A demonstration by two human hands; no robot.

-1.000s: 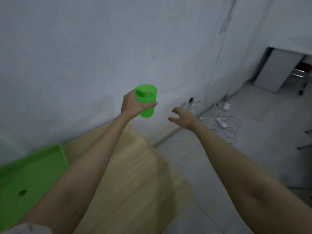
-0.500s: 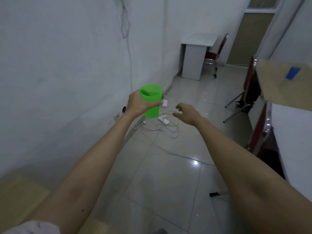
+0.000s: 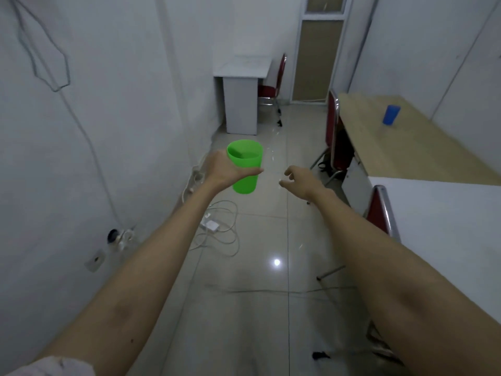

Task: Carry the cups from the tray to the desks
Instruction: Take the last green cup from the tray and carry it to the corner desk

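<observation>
Ahead of the person, both bare forearms reach out over a glossy pale tiled floor (image 3: pixel 260 308). The left hand (image 3: pixel 221 170) is wrapped around a bright green plastic cup (image 3: pixel 245 165), thumb across its near side, holding it upright in the air above the floor; the cup's open mouth faces up. The right hand (image 3: pixel 302 180) hangs just beside it, apart from the cup, holding nothing, its fingers (image 3: pixel 288 175) loosely curled and spread.

On the right stands a light wooden desk (image 3: pixel 412 147) with a blue plastic cup (image 3: pixel 390 114) upright on its top, near the far end. Nearer, along the right edge, is a white-topped desk (image 3: pixel 447 221). Red chairs with chrome frames (image 3: pixel 333 126) are tucked against both desks. At the far end of the room a small white desk (image 3: pixel 242 77) sits against the left wall, next to a tan door (image 3: pixel 317 58). White cables and a power adapter (image 3: pixel 214 226) lie tangled on the floor beside the left wall.
</observation>
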